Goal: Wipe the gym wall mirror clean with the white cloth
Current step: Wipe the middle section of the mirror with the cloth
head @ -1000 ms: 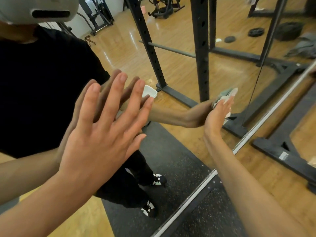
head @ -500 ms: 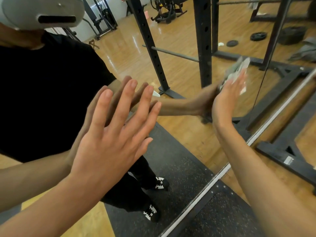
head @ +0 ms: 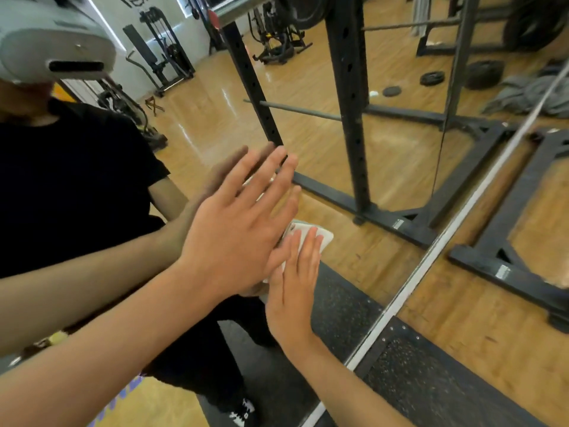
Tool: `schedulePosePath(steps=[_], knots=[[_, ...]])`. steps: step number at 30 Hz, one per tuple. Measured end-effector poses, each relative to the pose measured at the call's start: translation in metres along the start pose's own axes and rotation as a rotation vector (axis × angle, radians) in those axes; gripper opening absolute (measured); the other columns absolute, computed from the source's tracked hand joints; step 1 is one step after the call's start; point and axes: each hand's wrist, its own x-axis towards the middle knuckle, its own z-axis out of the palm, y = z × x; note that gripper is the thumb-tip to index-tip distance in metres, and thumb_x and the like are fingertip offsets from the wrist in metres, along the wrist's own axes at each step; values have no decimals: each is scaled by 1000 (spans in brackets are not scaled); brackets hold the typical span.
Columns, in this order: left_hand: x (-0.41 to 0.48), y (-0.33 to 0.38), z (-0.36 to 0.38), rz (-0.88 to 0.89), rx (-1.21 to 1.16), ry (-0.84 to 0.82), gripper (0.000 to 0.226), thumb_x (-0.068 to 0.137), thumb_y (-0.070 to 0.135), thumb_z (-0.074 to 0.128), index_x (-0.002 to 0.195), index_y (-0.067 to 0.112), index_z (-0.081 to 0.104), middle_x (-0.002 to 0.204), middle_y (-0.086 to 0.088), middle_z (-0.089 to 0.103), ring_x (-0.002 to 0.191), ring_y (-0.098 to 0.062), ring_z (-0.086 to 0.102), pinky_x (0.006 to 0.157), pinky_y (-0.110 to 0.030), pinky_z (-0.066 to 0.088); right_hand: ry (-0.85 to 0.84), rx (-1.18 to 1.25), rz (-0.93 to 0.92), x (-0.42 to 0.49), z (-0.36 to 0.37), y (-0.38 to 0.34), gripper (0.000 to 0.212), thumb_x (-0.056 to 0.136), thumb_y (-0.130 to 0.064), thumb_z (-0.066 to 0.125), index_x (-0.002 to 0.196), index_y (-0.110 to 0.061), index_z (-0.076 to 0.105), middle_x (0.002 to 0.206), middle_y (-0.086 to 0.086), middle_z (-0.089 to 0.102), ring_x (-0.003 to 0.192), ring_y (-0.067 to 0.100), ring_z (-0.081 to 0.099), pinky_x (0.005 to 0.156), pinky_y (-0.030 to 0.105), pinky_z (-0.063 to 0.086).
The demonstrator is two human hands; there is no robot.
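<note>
On mirror (head: 385, 155) nr bottom edge (head: 427, 260): cloth (head: 326, 237) under R hand (head: 292, 291)

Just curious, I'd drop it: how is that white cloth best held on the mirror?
Its broad flat face, approached straight toward the glass. The white cloth lies spread against the mirror, so the right hand, flat with straight fingers, probably pins it best.

In the mirror (head: 385, 149) you wear a black short-sleeved T-shirt (head: 70, 186), black trousers (head: 197, 365), black-and-white trainers (head: 243, 411) and a white headset (head: 52, 41); your forearms (head: 92, 349) are bare.
</note>
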Motion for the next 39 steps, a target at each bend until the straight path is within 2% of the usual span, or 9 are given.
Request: schedulePosePath(steps=[5,10,13,17,20,25,30,33,39], knots=[[-57,-2,-18,0,-103,58,60,102,47,42,141,6,63,171,-22,26,161,-38,18,131,-55,12,-31,23,31,2,-5,-9,60,108,-65,11,160,-51,-14,174,-10,-19,161,14,-18,131,43,0],[-131,-15,-37,-44,-50,77,64,93,45,59,141,3,59,172,-24,23,160,-39,15,131,-55,9,27,71,111,6,-8,-16,62,105,-70,13,160,-40,11,175,-9,-1,161,6,-4,129,25,1],[-165,-26,-47,-105,-19,65,68,91,45,66,145,5,57,173,-24,19,161,-40,14,132,-54,3,90,154,198,7,-1,-28,52,110,-54,24,159,-41,18,176,-4,4,159,4,2,130,27,8],[-193,-35,-51,-140,29,16,72,95,47,58,156,9,48,174,-24,15,162,-40,10,131,-57,3,203,286,334,15,10,-41,71,109,-50,30,169,-22,6,175,-1,9,157,8,13,127,33,20],[-199,-39,-43,-127,186,15,78,98,49,50,163,10,35,174,-24,12,161,-40,8,130,-56,-4,226,378,414,23,15,-43,71,108,-61,20,168,-28,-1,176,-8,-5,159,6,2,127,33,12],[-195,-32,-27,-124,490,-20,90,103,65,22,169,7,3,175,-24,-7,162,-39,0,124,-65,-15,310,285,645,53,15,-54,60,115,-40,20,168,-22,-2,177,0,-9,162,16,-9,131,47,2],[-199,-32,-21,-150,479,-32,86,106,64,25,170,10,6,176,-21,-6,162,-37,-1,125,-65,-15,190,21,77,27,26,-76,60,112,-36,19,166,-20,-3,174,-2,-13,161,15,-13,131,43,-7],[-198,-36,-19,-163,446,-40,81,107,62,26,170,12,12,177,-18,-2,163,-34,3,126,-63,-17,42,-72,-194,-3,21,-43,59,114,-40,19,167,-28,-4,173,-6,-15,162,25,-13,130,56,-4],[-189,-37,-15,-239,197,40,80,101,56,47,168,21,23,177,-8,-2,163,-26,-11,128,-53,-16,14,254,25,-18,11,-29,57,106,-68,18,159,-60,0,172,-19,-16,161,16,-16,130,58,-2]])
